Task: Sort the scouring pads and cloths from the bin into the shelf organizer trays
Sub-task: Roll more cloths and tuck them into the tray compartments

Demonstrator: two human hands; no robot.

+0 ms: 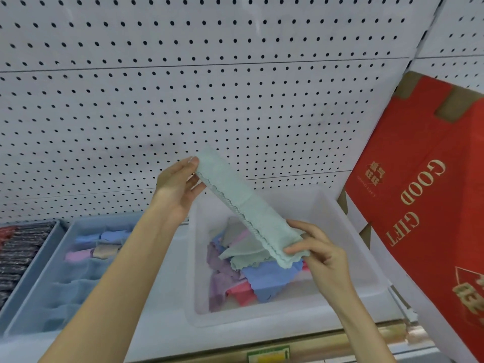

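Observation:
A pale green cloth (243,205) with a scalloped edge is stretched, folded lengthwise, above the clear plastic bin (348,226). My left hand (178,189) pinches its upper end and my right hand (319,255) pinches its lower end. Inside the bin lie several loose cloths (251,273) in blue, purple, pink and green. To the left stands a grey-blue organizer tray (34,281) holding rolled cloths (97,244) in blue, pink and beige in its far compartments. A second tray (15,252) at the far left holds dark scouring pads.
A white pegboard (209,87) backs the shelf. A red cardboard box (424,205) printed "GOOD GIFT" leans at the right, close to the bin. The shelf's front edge (288,341) carries a price label strip.

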